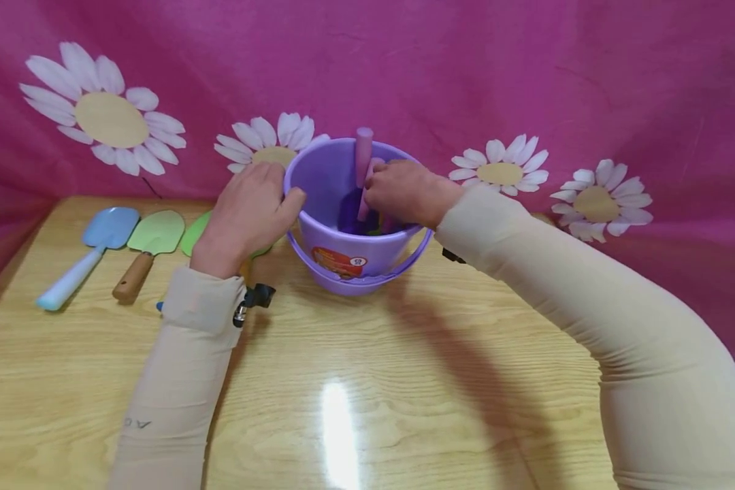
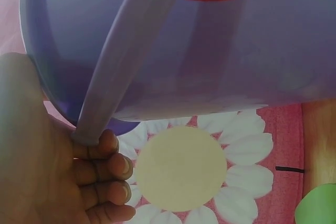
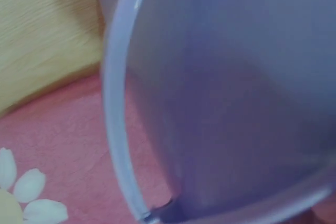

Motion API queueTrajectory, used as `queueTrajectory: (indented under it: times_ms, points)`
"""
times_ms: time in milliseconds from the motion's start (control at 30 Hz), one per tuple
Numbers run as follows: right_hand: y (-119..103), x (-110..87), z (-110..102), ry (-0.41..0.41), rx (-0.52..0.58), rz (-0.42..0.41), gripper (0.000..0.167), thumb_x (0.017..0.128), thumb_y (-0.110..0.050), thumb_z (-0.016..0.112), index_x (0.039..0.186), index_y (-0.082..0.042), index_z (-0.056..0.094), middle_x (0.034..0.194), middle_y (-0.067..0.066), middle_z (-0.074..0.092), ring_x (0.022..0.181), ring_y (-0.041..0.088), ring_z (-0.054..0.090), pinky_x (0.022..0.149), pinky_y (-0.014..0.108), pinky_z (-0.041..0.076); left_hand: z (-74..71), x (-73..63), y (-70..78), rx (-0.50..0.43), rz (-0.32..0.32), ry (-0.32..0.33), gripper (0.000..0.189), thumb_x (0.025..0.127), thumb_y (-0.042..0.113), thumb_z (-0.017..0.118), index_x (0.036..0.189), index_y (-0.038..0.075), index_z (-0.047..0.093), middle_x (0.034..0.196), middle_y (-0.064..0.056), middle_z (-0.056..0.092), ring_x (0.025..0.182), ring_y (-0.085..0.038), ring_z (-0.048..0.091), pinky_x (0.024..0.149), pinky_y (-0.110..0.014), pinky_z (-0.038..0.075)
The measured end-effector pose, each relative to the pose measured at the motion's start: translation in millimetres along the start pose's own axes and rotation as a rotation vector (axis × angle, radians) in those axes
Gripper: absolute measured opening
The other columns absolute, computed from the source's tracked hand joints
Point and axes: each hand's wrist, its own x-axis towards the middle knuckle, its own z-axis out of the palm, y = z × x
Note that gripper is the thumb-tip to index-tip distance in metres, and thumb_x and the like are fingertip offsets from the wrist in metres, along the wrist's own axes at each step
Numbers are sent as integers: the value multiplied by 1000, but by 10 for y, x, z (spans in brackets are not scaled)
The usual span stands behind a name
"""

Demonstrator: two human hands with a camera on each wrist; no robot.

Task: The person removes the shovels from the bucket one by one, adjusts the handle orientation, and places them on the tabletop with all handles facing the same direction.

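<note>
A purple bucket (image 1: 320, 231) with a red label stands on the table, its bail handle (image 1: 416, 255) hanging down in front. My left hand (image 1: 251, 211) grips the bucket's left rim; in the left wrist view its fingers curl by the end of the bail (image 2: 118, 56). Over the right rim, my right hand (image 1: 407, 192) reaches into the bucket and holds a pink handle (image 1: 363, 209). Another pink handle (image 1: 364, 153) sticks up beside it. The tools' lower ends are mostly hidden inside the bucket. In the right wrist view the bucket's wall (image 3: 236, 103) hides that hand's fingers.
Left of the bucket lie a blue trowel (image 1: 109, 228) and a light green trowel (image 1: 157, 231) with a brown handle. A brighter green tool (image 1: 194, 233) is partly covered by my left arm. A pink daisy-print cloth (image 1: 392, 75) hangs behind the wooden table (image 1: 282, 395).
</note>
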Motion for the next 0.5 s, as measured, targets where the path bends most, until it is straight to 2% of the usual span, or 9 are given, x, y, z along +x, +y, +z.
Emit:
queueTrajectory:
  times_ms: [67, 133, 233, 367, 500]
  points:
    - [-46, 25, -22, -47, -7, 43, 40, 83, -25, 81, 122, -32, 77, 122, 3, 76, 114, 31, 65, 93, 47, 57, -1, 7, 7, -5, 1, 5, 43, 99, 35, 38, 105, -2, 58, 105, -17, 61, 105, -34, 54, 99, -49, 44]
    - [-96, 53, -40, -86, -28, 91, 35, 86, -22, 78, 120, -27, 78, 116, 9, 77, 108, 32, 70, 88, 48, 60, 0, 11, 10, -4, 1, 8, 42, 99, 35, 38, 105, -2, 58, 105, -17, 61, 104, -34, 54, 98, -49, 44]
    - [-155, 80, -44, -122, -77, 141, 21, 91, -19, 70, 110, -16, 80, 105, 15, 75, 88, 31, 71, 77, 49, 62, 6, 15, 10, -7, 2, 12, 41, 99, 34, 38, 102, -2, 58, 102, -17, 61, 102, -34, 54, 96, -49, 44]
    - [-186, 88, -19, -163, -130, 156, 16, 92, -13, 63, 97, -11, 78, 99, 12, 76, 73, 21, 60, 72, 46, 62, 16, 19, 4, -13, 8, 21, 40, 99, 34, 38, 99, -1, 58, 100, -17, 61, 100, -34, 55, 94, -49, 44]
    - [-178, 93, 11, -206, -138, 143, 15, 91, -13, 65, 99, -13, 77, 104, 8, 79, 73, 20, 57, 75, 47, 62, 21, 22, 1, -7, 14, 23, 39, 99, 33, 38, 98, -1, 57, 99, -17, 60, 100, -35, 55, 94, -49, 44]
